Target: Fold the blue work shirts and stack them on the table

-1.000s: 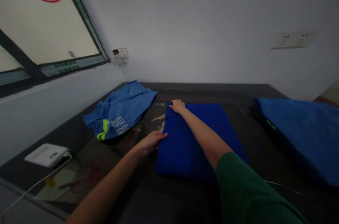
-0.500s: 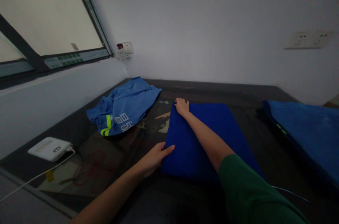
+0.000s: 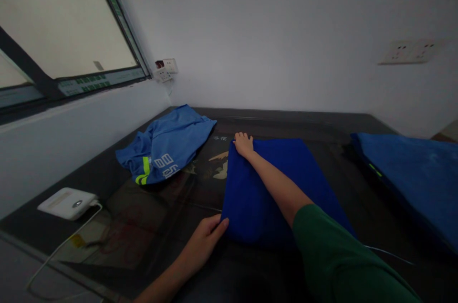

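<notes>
The dark table [image 3: 272, 119] runs under both hands and ends at the white wall beyond the right hand; its far edge lies close past those fingertips, so the open room is toward the person and off to the left hand's side. To the right of the right arm sits a blue pile [image 3: 411, 174], well apart. The folded blue cloth [image 3: 286, 174] lies flat between the hands. It looks soft, light and limp, likely to sag unless taken at corners or along the folded edge. The right hand [image 3: 244, 144] rests flat on its far left corner, fingers loosely curled, grasping nothing. The left hand [image 3: 204, 243] touches the near left corner, fingers extended, not clenched. Beyond the left hand lie crumpled blue shorts [image 3: 166, 150].
</notes>
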Available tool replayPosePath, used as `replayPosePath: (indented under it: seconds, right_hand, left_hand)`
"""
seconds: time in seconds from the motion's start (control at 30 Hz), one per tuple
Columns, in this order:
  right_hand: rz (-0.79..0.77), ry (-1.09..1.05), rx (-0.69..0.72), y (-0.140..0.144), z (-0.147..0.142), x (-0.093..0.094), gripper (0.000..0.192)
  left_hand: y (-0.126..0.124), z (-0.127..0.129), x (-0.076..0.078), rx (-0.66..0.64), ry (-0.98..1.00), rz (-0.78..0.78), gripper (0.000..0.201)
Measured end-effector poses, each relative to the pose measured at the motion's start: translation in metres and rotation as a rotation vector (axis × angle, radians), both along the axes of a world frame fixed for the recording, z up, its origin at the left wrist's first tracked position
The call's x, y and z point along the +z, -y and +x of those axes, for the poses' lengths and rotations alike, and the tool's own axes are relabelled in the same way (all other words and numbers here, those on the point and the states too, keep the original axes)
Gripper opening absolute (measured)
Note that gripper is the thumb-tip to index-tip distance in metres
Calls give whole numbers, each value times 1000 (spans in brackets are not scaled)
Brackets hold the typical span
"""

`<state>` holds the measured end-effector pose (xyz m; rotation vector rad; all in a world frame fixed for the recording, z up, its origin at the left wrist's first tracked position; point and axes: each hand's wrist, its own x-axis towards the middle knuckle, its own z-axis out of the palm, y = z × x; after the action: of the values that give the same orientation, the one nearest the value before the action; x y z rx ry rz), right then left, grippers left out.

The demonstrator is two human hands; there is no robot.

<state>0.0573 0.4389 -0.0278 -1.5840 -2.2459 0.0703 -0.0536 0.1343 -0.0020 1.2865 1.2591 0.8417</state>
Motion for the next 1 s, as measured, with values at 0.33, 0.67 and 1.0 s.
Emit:
replayPosePath:
  seconds: [0.33,0.67,1.0]
  right_hand:
    - [4,-3,25,-3,-2,9,24]
    - [64,-35,94,9,0,12,28]
    - [96,-14,-54,38,113,48,43]
  left_hand:
    - [2,0,2,123,-32,20,54]
    - [-10,-16,12,-70,-352,183,45]
    - [-141,30,52,40,-893,659,35]
